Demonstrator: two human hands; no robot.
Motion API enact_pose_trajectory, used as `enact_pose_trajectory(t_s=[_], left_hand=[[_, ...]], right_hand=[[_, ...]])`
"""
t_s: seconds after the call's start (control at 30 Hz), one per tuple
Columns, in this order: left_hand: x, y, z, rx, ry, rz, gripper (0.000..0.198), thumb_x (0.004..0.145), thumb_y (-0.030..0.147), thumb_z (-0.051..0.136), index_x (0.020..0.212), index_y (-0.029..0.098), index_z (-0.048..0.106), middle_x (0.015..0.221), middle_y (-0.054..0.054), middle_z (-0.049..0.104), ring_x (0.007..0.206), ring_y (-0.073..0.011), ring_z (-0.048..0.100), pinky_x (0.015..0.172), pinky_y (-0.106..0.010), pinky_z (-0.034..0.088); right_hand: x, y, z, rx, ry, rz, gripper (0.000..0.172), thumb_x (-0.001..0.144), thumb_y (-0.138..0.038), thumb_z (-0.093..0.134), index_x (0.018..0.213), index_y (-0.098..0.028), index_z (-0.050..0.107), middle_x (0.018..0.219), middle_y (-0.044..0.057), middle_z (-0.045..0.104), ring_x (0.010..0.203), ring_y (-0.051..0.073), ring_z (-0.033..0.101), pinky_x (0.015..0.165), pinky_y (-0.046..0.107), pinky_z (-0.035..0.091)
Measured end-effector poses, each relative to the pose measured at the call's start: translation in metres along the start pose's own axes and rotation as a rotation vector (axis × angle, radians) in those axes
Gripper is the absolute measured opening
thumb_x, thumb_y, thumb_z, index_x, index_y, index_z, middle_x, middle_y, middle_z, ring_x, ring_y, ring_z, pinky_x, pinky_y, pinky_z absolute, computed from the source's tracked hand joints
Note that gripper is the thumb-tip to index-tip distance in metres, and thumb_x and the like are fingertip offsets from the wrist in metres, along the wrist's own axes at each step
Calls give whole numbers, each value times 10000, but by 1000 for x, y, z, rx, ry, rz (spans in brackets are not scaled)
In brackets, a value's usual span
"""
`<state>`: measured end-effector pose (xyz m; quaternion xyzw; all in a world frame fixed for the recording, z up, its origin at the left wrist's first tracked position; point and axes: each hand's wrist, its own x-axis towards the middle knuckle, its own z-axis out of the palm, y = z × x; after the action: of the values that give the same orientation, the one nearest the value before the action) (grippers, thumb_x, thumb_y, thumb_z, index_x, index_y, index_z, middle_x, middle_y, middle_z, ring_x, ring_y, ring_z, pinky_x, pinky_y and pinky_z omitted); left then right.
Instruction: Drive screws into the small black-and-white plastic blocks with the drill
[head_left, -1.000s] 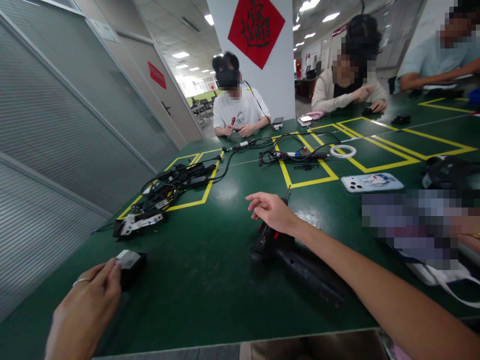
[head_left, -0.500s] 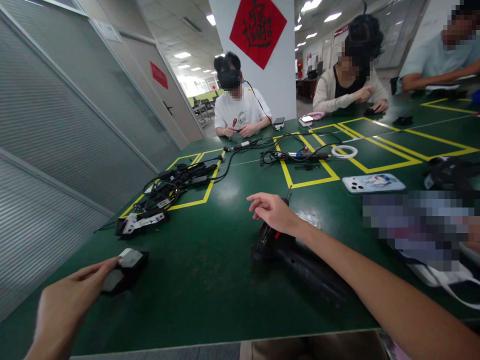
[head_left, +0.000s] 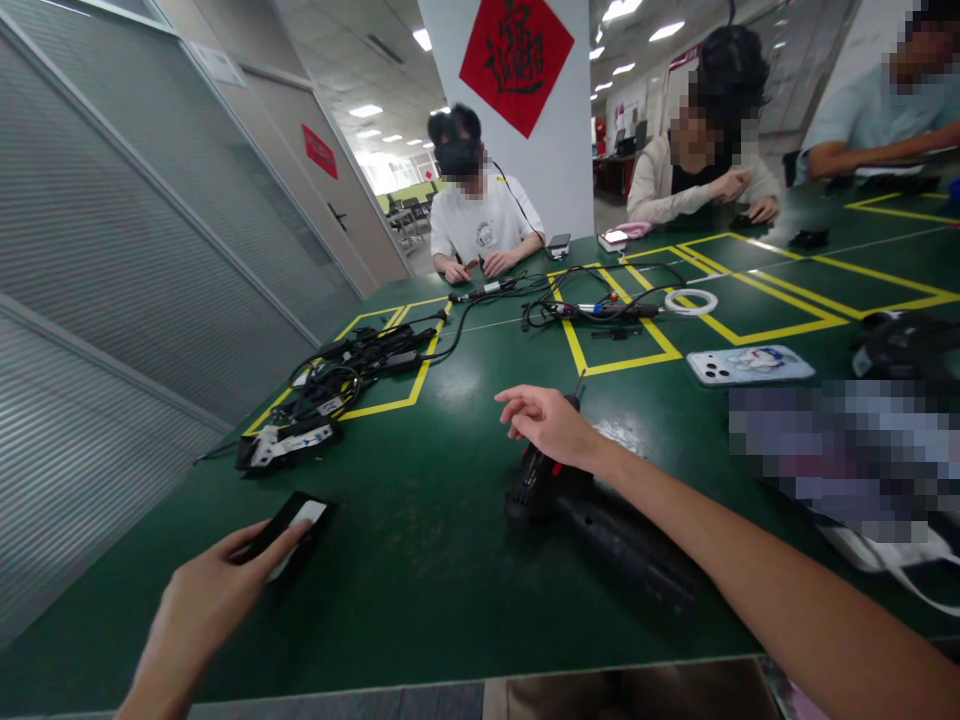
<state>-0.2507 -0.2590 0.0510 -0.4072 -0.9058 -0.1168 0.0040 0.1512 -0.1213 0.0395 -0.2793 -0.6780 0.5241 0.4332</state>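
My left hand grips a flat black piece with a pale, white patch on its face, thumb on top and fingers underneath. Its exact kind cannot be made out. The piece is held tilted over the near left of the green table. To the right lies a black power screwdriver with red parts and a thin bit pointing away from me. My right hand rests on or just over its front part, fingers loosely bent and apart, not wrapped round it. The palm hides part of the tool.
Tangled black cables and a black-and-white strip lie at the left. More cables and a white ring sit farther back. A phone is on the right. Co-workers sit across the table; one person's hands hold small tools.
My left hand has moved right and slightly down with the black piece and turned it, so its face shows differently. My right hand and the screwdriver stay in place.
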Motion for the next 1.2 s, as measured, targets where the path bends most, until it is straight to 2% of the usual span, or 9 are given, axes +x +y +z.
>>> enact_pose_trajectory(t_s=[0.13, 0.23, 0.47, 0.57, 0.63, 0.83, 0.97, 1.1, 1.2], left_hand=[[-9, 48, 10, -134, -131, 165, 676, 638, 688, 550, 1183, 290, 594, 1075, -3, 703, 957, -265, 648, 790, -347, 490], [-6, 102, 22, -294, -144, 438, 655, 692, 614, 560, 1193, 193, 595, 1186, -76, 642, 1060, -276, 595, 920, -384, 435], [11, 251, 84, -760, -148, 804, 499, 713, 451, 635, 1101, 138, 635, 1103, -125, 646, 1024, -256, 577, 944, -405, 413], [12, 294, 106, -809, -200, 860, 492, 716, 426, 651, 1109, 133, 621, 1091, -128, 641, 1005, -234, 581, 910, -373, 438], [13, 305, 112, -822, -233, 894, 496, 711, 411, 664, 1118, 131, 610, 1092, -126, 636, 993, -222, 583, 897, -356, 445], [16, 304, 109, -835, -361, 967, 488, 726, 376, 651, 1147, 140, 584, 1099, -113, 627, 996, -222, 576, 895, -369, 447], [17, 317, 111, -846, -460, 1003, 510, 717, 369, 657, 1166, 143, 575, 1098, -107, 628, 953, -214, 595, 851, -352, 470], [18, 333, 115, -871, -505, 1030, 495, 704, 345, 662, 1158, 162, 589, 1134, -92, 616, 1015, -222, 575, 903, -357, 447], [18, 338, 118, -882, -508, 1025, 492, 690, 309, 666, 1153, 162, 594, 1135, -92, 615, 1030, -231, 566, 920, -370, 436]], right_hand=[[-1, 1, 1, -23, 2, -12, 391, 772, -70, 463, 1141, -136, 574, 877, 57, 622, 653, 102, 592, 623, 257, 511], [-2, -1, 2, -44, 3, -6, 384, 775, -85, 468, 1142, -133, 574, 878, 59, 626, 656, 104, 590, 624, 258, 509], [-6, -8, 4, -146, -15, -9, 413, 786, -98, 472, 1188, -146, 555, 879, 57, 632, 673, 114, 592, 641, 262, 498], [-7, -9, 5, -191, -9, -11, 418, 788, -104, 477, 1197, -149, 554, 872, 56, 635, 684, 118, 593, 636, 254, 491], [-8, -9, 5, -216, -6, -15, 414, 788, -106, 481, 1193, -147, 560, 869, 58, 638, 686, 120, 589, 627, 250, 486], [-8, -5, 7, -307, -22, -41, 425, 778, -81, 477, 1186, -158, 571, 856, 53, 643, 669, 118, 577, 599, 243, 473], [-8, -13, 6, -410, -50, -58, 431, 794, -91, 470, 1214, -156, 546, 882, 61, 642, 692, 129, 589, 634, 263, 485], [-22, -44, 6, -886, -47, -139, 402, 804, -161, 521, 1202, -195, 564, 1080, 109, 602, 948, 234, 573, 835, 379, 451], [-51, -67, 9, -1169, -26, -60, 483, 817, -238, 528, 1297, -207, 489, 1060, 140, 598, 938, 286, 567, 804, 425, 454]])
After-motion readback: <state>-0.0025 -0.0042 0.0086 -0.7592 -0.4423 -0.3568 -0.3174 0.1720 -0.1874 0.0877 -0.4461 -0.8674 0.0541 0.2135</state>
